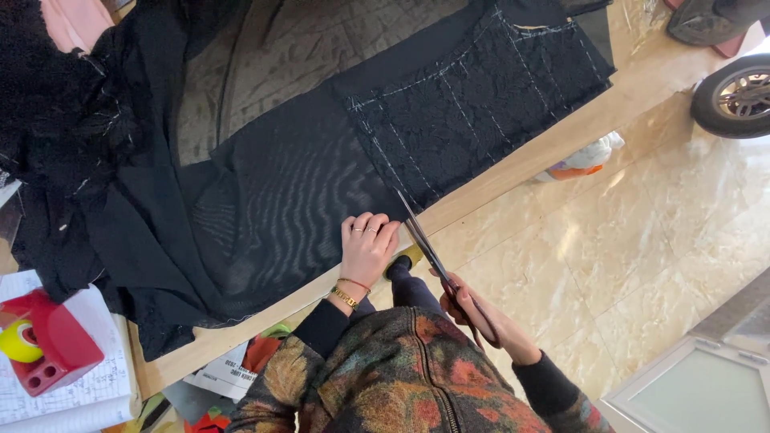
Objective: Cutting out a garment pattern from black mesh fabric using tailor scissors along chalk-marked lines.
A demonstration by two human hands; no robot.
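Right hand (pixel 479 314) gripping the handles of scissors (pixel 427 248), fingers closed through the loops; the hand is off the table edge (pixel 513 172), over the floor. Scissor blades run up and away from the hand, tips at the near edge of the black sheer fabric (pixel 273 200), right at the boundary with the black lace panel (pixel 473 104). Can't tell whether the blades are parted or closed.

Left hand (pixel 367 250) flat, palm down on the sheer fabric, fingers together and extended, pressing the cloth near the table edge, just beside the scissor blades. Not clasping anything. Rings on the fingers, gold bracelet (pixel 346 297) at the wrist, dark cuff behind it.

Lace panel lies past the scissor tips, spread on the table, marked with pale chalk or basting lines in a grid. Sheer fabric extends away from the left hand across the table, bunching into a dark heap (pixel 64 120) at the far side from the scissors.

Further from the left hand along the table: red plastic block (pixel 48 341) with a yellow ball (pixel 18 341) in it, sitting on printed paper sheets (pixel 72 393).

Beyond the scissors, off the table: marble-pattern floor (pixel 642 240), a wheel (pixel 734 96), a white and orange bundle (pixel 585 156) on the floor by the table edge.
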